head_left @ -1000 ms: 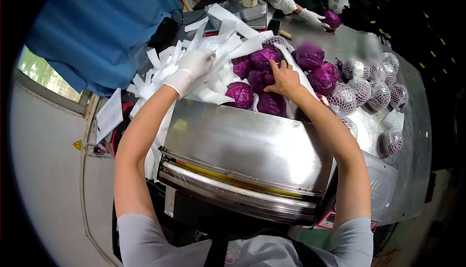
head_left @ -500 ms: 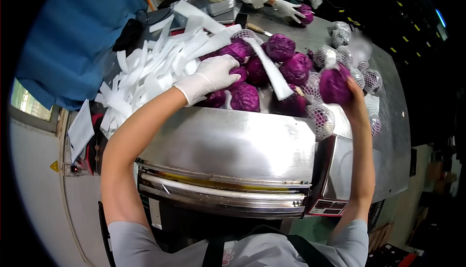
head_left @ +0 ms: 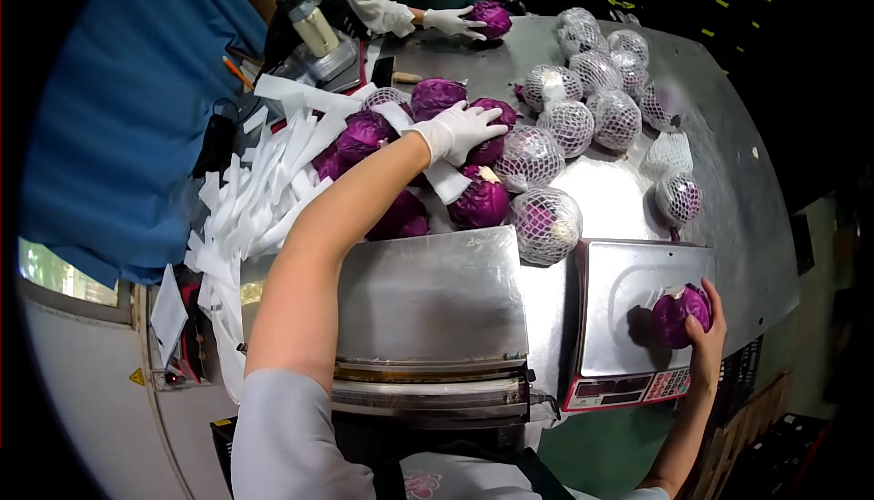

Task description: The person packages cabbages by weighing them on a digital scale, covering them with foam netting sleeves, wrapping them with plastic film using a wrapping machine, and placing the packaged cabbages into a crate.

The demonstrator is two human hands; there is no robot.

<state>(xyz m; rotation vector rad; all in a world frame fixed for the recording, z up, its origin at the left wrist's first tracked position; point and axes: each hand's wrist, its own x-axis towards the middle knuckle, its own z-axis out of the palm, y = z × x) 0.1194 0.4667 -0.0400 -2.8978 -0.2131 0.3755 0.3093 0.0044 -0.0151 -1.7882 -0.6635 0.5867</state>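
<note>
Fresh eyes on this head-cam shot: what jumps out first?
Probably the bare purple cabbage in the right hand, lower right, at the right side of the scale. Next, the cluster of net-covered cabbages on the metal table, upper right, then the tangled heap of white strips at left.

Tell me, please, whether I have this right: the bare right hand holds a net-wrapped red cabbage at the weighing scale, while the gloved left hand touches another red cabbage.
One detail is wrong: the head view shows the bare right hand holding a red cabbage with no net, at the weighing scale, while the gloved left hand touches another red cabbage.
</note>
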